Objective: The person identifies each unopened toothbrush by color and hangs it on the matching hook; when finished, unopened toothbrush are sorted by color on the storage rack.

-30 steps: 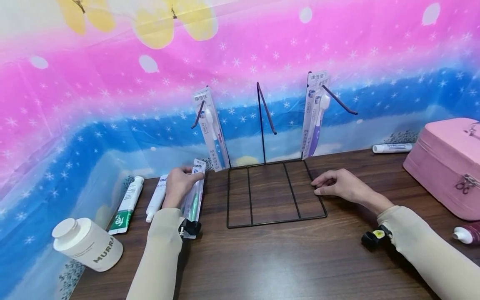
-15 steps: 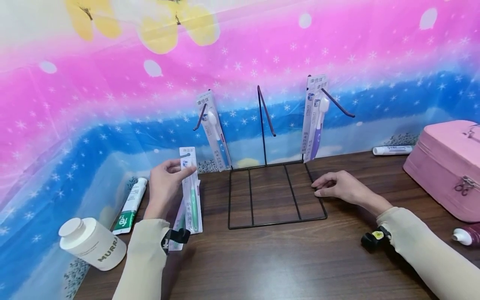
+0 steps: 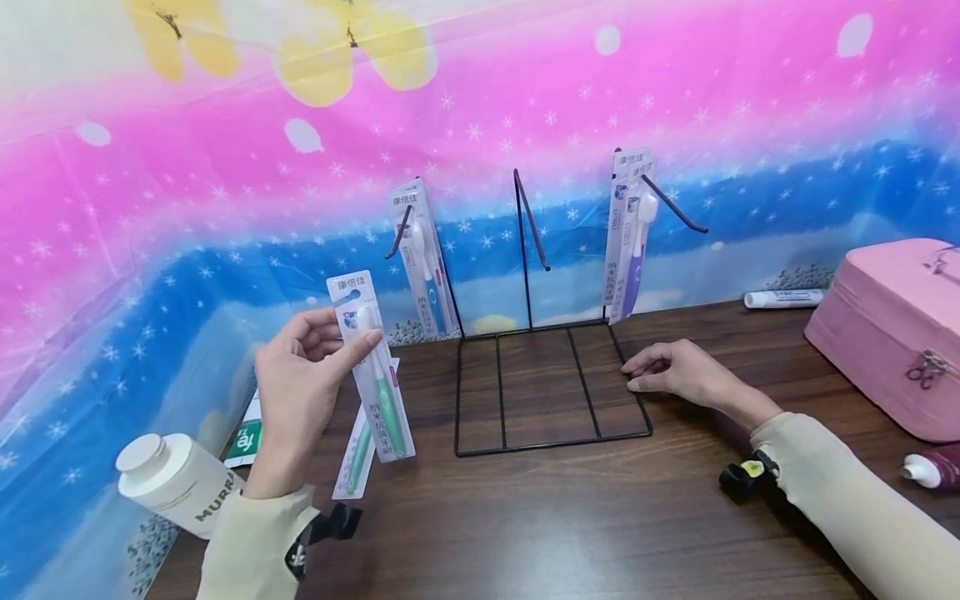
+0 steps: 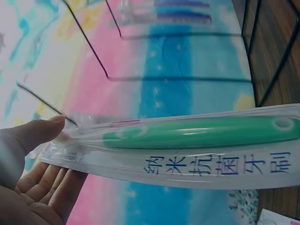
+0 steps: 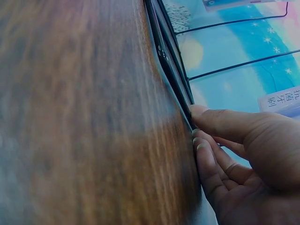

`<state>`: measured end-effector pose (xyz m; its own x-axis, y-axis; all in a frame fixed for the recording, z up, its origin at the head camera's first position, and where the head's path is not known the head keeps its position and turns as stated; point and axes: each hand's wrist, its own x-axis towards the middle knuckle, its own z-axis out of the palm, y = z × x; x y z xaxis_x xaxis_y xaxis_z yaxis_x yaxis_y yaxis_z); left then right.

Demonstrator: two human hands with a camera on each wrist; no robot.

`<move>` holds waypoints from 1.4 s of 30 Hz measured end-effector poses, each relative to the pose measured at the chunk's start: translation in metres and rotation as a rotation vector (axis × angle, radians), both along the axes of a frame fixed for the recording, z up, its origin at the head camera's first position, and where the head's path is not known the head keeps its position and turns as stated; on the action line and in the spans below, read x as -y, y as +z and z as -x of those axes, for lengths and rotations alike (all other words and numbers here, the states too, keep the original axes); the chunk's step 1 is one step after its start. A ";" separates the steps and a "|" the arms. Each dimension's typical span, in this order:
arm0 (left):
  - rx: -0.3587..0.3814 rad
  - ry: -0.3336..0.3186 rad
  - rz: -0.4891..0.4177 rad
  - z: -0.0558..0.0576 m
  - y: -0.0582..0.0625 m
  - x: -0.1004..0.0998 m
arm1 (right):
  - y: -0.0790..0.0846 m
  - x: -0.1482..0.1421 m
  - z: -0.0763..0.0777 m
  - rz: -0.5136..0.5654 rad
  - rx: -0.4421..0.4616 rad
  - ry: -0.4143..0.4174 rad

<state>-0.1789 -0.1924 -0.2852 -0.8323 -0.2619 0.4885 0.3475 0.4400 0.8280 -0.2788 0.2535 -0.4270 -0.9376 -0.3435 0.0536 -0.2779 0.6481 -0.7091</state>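
My left hand (image 3: 292, 387) pinches a packaged toothbrush (image 3: 386, 400) with a green handle, thumb across the front near its hang hole. The left wrist view shows the same green toothbrush (image 4: 201, 133) lengthwise, with the fingers behind the card. A second green toothbrush pack (image 3: 355, 467) lies on the table, partly covered by the held one. At the right side of a black wire display rack (image 3: 501, 396), my right hand (image 3: 682, 375) pinches the base wire between thumb and fingers. Blue toothbrush packs (image 3: 427, 275) hang on the rack's left hook, purple ones (image 3: 632, 250) on the right.
The middle hook (image 3: 536, 229) bears nothing. On the left stand a white bottle (image 3: 176, 483) and a green-and-white tube (image 3: 246, 442), partly behind my left arm. To the right are a pink case (image 3: 885, 333), a white tube (image 3: 783, 299) and a dark red tube (image 3: 941, 468).
The left hand has lifted the green toothbrush pack off the table and brought it nearer, turning its front into view. The right hand stays at the rack's edge.
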 end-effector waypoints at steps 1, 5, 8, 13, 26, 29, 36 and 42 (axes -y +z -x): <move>-0.025 -0.009 0.009 -0.005 0.001 -0.003 | 0.000 0.000 0.000 -0.002 -0.006 0.001; -0.098 -0.086 -0.002 -0.028 0.007 -0.016 | 0.001 0.000 0.001 -0.004 -0.009 0.005; -0.124 -0.178 -0.010 -0.045 0.011 -0.029 | 0.001 0.000 0.001 -0.009 -0.006 0.007; -0.170 -0.314 -0.010 -0.062 0.022 -0.054 | 0.001 0.000 0.000 -0.006 -0.009 0.002; -0.161 -0.574 -0.072 -0.051 0.029 -0.120 | -0.001 0.000 0.001 0.019 0.002 0.000; -0.148 -0.595 -0.093 -0.042 0.024 -0.131 | -0.002 0.000 0.000 0.019 0.003 -0.003; -0.137 -0.575 -0.133 -0.024 0.019 -0.147 | -0.003 0.001 0.002 0.017 -0.009 -0.002; -0.105 -0.558 -0.158 -0.013 0.020 -0.153 | -0.002 0.000 0.002 0.022 -0.001 0.000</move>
<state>-0.1656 -0.0399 -0.2651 -0.8145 0.1259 0.5664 0.5747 0.0408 0.8173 -0.2806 0.2534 -0.4286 -0.9377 -0.3419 0.0618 -0.2782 0.6324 -0.7230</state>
